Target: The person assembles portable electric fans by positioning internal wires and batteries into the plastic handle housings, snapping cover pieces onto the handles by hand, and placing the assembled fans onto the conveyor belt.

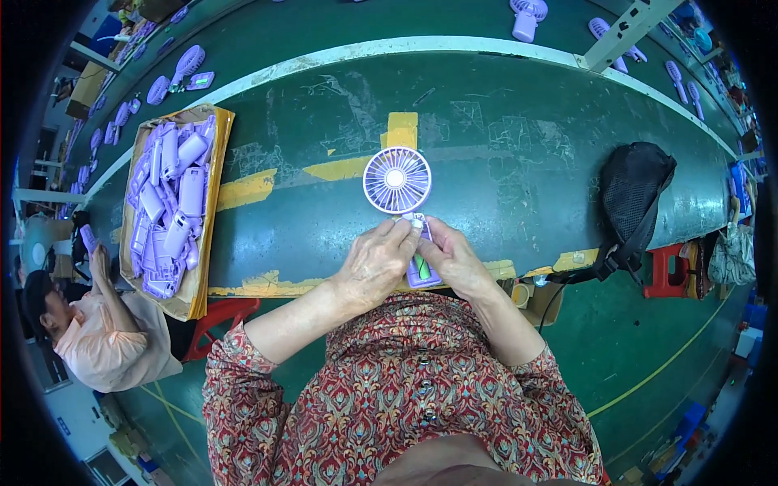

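A purple handheld fan (397,180) lies on the green workbench in front of me, its round grille pointing away from my body. Its open handle (423,279) reaches back toward the bench's near edge, and a green part shows inside it. My right hand (458,257) is closed around the handle's right side. From the left, my left hand (379,259) is closed in a pinch at the neck, just below the grille. A small whitish piece (417,219) shows by its fingertips; what exactly they pinch is hidden.
On the left stands a cardboard box (212,215) heaped with purple casing parts (172,194). A black mesh bag (636,190) sits on the right. Beyond the pale rail, several purple fans (527,18) lie on a conveyor. Another person (113,328) works at the far left.
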Demonstrator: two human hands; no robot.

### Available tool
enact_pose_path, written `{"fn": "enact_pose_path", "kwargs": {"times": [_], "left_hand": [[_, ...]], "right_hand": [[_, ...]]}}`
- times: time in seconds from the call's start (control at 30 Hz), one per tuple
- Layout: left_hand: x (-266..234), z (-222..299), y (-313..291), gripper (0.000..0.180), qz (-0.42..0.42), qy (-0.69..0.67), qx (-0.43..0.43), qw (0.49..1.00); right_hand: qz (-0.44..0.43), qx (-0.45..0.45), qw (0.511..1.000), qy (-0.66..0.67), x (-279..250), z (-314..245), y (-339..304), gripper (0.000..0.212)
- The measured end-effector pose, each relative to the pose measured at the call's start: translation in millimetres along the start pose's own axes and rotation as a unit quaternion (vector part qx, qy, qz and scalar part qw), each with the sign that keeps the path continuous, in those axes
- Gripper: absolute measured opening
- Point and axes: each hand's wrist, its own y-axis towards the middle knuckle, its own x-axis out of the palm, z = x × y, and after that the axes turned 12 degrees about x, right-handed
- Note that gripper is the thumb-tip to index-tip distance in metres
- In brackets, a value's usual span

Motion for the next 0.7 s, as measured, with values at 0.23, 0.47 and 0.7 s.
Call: {"fn": "enact_pose_path", "kwargs": {"times": [0.23,0.47,0.7], "left_hand": [[-3.9,-2.2,-3.5,0.037,0.024,-0.043,-0.001,0.999],[1.0,-5.7,-8.4,0.061,0.017,-0.068,-0.07,0.995],[-31.0,-29.0,-34.4,0.03,0.168,-0.041,-0.2,0.964]], "right_hand": [[-0.031,0.012,0.999,0.036,-1.6,-2.4,-1.4,0.035],[-0.027,0.048,0.993,0.102,-3.8,1.0,1.2,0.035],[-0.027,0.043,0.987,0.152,-2.1,-7.1,6.5,0.034]]}}
